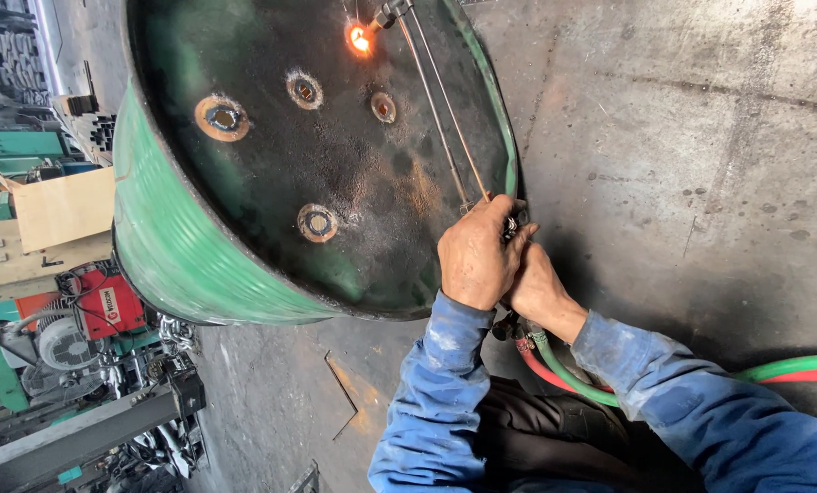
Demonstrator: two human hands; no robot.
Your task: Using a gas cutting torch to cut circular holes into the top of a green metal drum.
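Observation:
A green steel drum point(167, 228) lies on its side, its blackened flat end point(363, 173) facing me. Several small round holes with rusty rims point(222, 118) are cut into that end. Both hands grip the handle of a cutting torch point(445, 110): my left hand point(475, 257) wraps over the top, my right hand point(538, 290) sits just behind and under it. The torch's thin tubes run up across the drum end to a nozzle whose flame glows orange point(360, 38) on the metal near the upper rim. Both sleeves are blue.
Green and red hoses point(792, 370) trail from the torch handle to the right across the stained concrete floor point(682, 137). At the left stand a red machine point(107, 306), a cardboard sheet point(62, 208), green equipment and steel beams point(71, 438).

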